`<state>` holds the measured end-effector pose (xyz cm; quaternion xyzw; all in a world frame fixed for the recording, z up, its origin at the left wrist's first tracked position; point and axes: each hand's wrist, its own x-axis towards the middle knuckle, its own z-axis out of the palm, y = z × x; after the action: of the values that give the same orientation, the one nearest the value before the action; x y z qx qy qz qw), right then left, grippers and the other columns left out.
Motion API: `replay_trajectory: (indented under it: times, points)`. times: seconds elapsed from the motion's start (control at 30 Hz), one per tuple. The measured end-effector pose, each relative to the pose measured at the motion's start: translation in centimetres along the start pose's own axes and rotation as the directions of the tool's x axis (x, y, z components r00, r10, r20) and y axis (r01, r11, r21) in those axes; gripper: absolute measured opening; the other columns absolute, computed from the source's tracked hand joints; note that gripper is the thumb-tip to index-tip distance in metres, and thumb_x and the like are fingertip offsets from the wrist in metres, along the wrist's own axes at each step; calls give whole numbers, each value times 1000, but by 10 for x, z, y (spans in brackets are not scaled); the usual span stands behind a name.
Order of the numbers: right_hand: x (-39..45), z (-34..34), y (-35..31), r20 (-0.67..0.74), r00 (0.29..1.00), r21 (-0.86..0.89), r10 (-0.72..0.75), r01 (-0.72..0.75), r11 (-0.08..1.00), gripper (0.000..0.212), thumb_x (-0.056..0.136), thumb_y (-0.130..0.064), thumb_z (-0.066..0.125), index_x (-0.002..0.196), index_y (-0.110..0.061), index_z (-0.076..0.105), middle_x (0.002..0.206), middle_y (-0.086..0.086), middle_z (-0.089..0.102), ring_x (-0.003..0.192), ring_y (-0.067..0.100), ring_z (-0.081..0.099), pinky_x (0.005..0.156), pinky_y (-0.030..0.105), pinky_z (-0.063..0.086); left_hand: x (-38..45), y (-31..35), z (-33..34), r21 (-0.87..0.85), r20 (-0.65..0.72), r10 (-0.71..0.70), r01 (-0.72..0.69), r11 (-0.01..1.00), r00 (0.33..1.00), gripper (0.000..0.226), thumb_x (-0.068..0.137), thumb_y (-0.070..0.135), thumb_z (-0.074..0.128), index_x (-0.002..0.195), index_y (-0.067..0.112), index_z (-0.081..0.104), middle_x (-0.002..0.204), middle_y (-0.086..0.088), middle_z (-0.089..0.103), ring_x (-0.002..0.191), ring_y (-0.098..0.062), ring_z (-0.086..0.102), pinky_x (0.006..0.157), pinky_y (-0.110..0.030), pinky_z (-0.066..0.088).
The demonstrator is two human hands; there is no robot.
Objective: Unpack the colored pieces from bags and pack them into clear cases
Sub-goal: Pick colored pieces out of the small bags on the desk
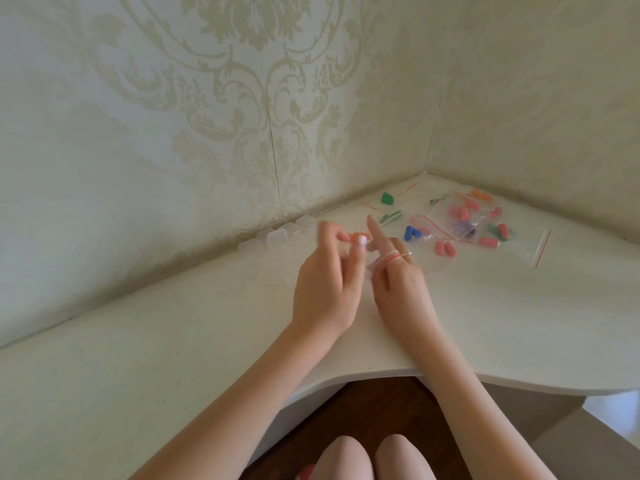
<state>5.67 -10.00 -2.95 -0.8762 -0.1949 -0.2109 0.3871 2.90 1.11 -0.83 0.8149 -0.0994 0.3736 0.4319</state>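
Observation:
My left hand (325, 282) is raised over the white table (173, 334) and pinches a small orange piece (459, 237) between its fingertips. My right hand (394, 271) is beside it, forefinger stretched out, and a clear zip bag (375, 266) with a red strip hangs against its fingers. Both hands are blurred. Several clear cases (277, 233) stand in a row by the wall, left of the hands. Loose pieces lie to the right: a green one (387, 198), a blue pair (412, 233), pink ones (445, 248).
Several small zip bags (460, 220) with pink, purple, green and orange pieces are heaped in the table's right corner. An empty bag (540, 247) lies beyond them. Patterned walls close the table at the back and right. My knees show below the front edge.

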Motion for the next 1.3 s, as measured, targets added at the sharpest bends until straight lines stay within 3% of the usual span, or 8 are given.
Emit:
replay_trajectory:
  times: [0.13,0.27,0.4,0.53,0.67,0.83,1.0,1.3]
  points:
    - [0,-9,-3,42,995,407,86,-95,908,64,92,7,36,137,-38,38,112,-11,62,99,8,60,82,12,44,15,-3,-5,-490,96,-531,505,711,842,16,97,20,51,109,11,47,96,-2,54,71,-14,65,50,-27,54]
    - [1,-7,-2,85,992,426,90,-118,897,47,96,-4,39,134,-28,51,124,-7,59,114,-5,53,100,26,43,17,-7,-2,-603,285,-587,618,505,758,12,95,8,54,101,-1,57,93,-17,65,79,-20,69,67,-25,57]
    - [2,-10,-9,87,981,499,174,-194,844,33,88,-14,45,83,-32,71,108,-20,65,105,0,59,94,20,46,16,-8,0,-648,312,-612,634,422,726,2,91,0,58,91,-1,60,81,-13,67,71,-18,69,73,-26,58]
    - [2,-13,-18,89,983,450,161,-184,874,26,93,-31,59,73,-47,62,76,-30,64,70,-11,57,61,5,39,17,-8,-3,-625,288,-622,635,455,729,5,85,-3,64,87,-2,60,77,-15,65,65,-16,69,72,-24,58]
    - [1,-12,-15,136,977,465,165,-210,860,26,95,-32,52,74,-42,63,74,-35,64,70,-8,56,64,9,40,17,-14,-3,-510,182,-584,584,631,791,13,82,0,69,76,4,59,71,-10,63,60,-13,66,66,-26,58]
    - [2,-10,-8,223,948,532,226,-313,787,36,88,-36,44,91,-12,70,96,8,69,83,12,57,74,27,41,12,-18,1,-254,37,-406,402,880,913,19,79,11,74,71,17,57,67,-1,64,68,-23,66,67,-35,56]
    - [4,-10,-5,236,940,573,245,-338,747,30,93,-19,41,67,-13,56,85,-1,65,78,13,61,65,14,42,12,-19,2,-273,56,-432,430,861,900,16,81,8,71,73,12,58,69,-3,66,65,-20,68,63,-35,58]
    - [5,-7,-3,140,967,571,214,-255,780,5,91,-16,60,95,-13,62,80,-4,66,59,-3,60,56,9,43,13,-14,4,-472,241,-550,592,653,799,11,93,5,56,83,5,51,73,-15,67,61,-20,69,63,-31,58]
